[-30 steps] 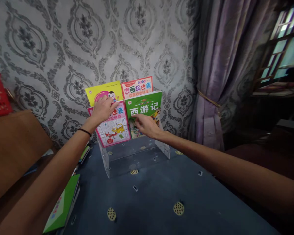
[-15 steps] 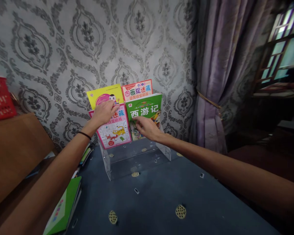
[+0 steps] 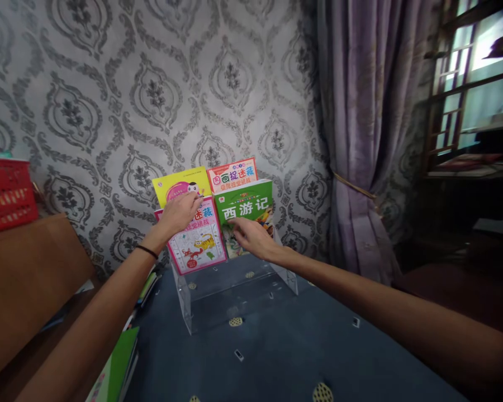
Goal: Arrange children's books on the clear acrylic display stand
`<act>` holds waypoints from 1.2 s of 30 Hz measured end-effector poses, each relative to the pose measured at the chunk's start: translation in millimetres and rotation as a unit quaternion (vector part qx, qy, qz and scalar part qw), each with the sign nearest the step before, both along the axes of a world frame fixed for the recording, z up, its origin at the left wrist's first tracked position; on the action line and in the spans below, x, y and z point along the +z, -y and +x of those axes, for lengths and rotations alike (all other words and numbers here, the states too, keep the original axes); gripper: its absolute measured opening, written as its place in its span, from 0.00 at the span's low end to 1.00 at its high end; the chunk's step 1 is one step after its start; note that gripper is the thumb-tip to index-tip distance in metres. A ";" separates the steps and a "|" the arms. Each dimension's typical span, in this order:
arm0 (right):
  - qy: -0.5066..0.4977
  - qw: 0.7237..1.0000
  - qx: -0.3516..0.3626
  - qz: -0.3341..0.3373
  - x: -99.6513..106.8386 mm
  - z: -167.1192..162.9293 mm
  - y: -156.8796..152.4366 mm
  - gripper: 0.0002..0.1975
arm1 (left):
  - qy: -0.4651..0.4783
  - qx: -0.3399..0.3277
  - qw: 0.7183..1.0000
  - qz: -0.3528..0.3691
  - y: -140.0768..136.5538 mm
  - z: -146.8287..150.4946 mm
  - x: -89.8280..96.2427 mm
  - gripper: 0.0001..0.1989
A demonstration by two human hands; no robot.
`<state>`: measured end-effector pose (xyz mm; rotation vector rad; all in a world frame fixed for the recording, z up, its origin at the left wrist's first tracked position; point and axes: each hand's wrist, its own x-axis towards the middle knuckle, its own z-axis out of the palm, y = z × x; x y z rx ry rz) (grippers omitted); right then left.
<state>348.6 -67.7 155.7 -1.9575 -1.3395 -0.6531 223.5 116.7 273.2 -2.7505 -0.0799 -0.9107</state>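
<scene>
View tilted up slightly; pink book [image 3: 201,240] and green book [image 3: 247,204] kept places in clear rack [image 3: 184,304], so arrangement stood unchanged. Left hand [image 3: 180,213] lay over pink book's top edge, finger grip hidden. Right hand [image 3: 251,237] curled loosely before green book; pinch, cannot tell.

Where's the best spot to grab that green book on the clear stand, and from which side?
Probably the upper right corner of the green book, pinched from above and the right. It stands propped in the clear stand, and that corner juts out beyond the orange-bordered book behind, while the right hand covers part of the lower cover.
</scene>
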 end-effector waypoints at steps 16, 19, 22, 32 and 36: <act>-0.017 0.999 0.042 -0.007 -14.4 -1.9 4.6 0.18 | 0.028 0.051 0.997 0.047 16.3 -7.3 -2.4 0.18; -0.015 0.999 0.049 -0.007 -15.0 -2.5 5.2 0.18 | 0.023 0.063 0.997 0.046 20.0 -10.6 -0.9 0.18; -0.020 0.999 0.046 -0.019 -17.8 -4.1 5.2 0.18 | 0.018 0.070 0.996 0.054 22.0 -13.6 0.4 0.19; -0.032 0.997 0.061 -0.030 -25.9 -8.6 3.7 0.19 | -0.007 0.106 0.994 0.040 21.0 -14.1 -1.0 0.22; -0.041 0.996 0.073 -0.034 -27.3 -7.8 1.8 0.19 | -0.007 0.111 0.993 0.037 13.5 -7.5 0.9 0.23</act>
